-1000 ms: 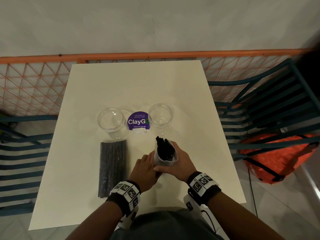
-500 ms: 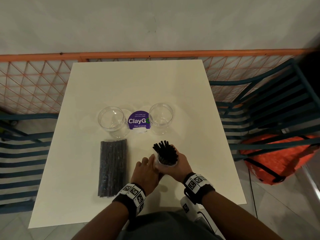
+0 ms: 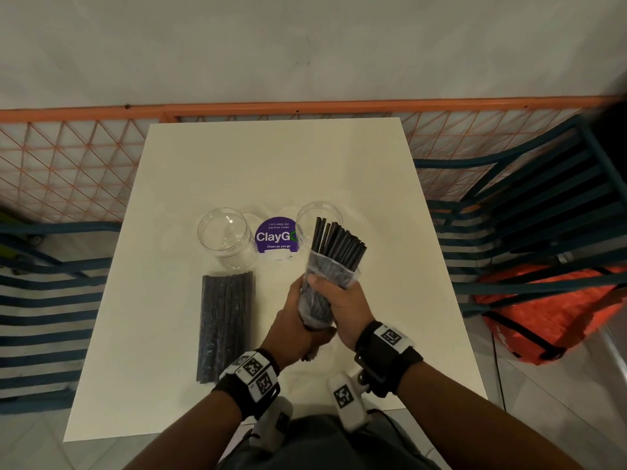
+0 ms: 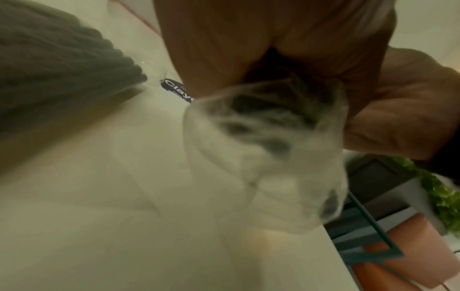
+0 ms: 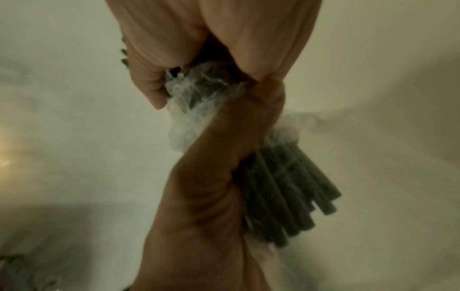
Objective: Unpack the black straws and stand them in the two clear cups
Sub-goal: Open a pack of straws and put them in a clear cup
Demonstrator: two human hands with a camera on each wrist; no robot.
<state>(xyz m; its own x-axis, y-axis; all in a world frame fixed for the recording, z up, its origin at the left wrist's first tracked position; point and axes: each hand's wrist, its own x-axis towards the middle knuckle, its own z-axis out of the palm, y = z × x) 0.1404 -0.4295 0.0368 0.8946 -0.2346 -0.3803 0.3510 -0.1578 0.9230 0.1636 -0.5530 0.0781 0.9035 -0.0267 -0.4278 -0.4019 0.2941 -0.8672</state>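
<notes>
Two clear cups stand mid-table: the left cup (image 3: 225, 237) is empty, and the right cup (image 3: 317, 215) is partly hidden behind the straws. I hold an opened pack of black straws (image 3: 339, 247) tilted away from me, above the table. The straws stick out of the clear wrapper (image 3: 334, 276) in front of the right cup. My right hand (image 3: 339, 296) grips the pack's middle and my left hand (image 3: 293, 317) grips its lower end. Blurred in the left wrist view, the wrapper's bottom (image 4: 273, 157) hangs below my palm. The straw ends (image 5: 286, 196) fan out in the right wrist view.
A second, sealed straw pack (image 3: 225, 325) lies flat left of my hands. A purple ClayGo sticker (image 3: 273, 237) sits between the cups. The white table (image 3: 271, 164) is flanked by an orange mesh rail (image 3: 68, 157), blue slatted chairs (image 3: 529, 212) and an orange bag (image 3: 543, 310).
The pack rose off the table and tipped toward the right cup. The straws now stick out much further from the wrapper. Both hands moved up with it.
</notes>
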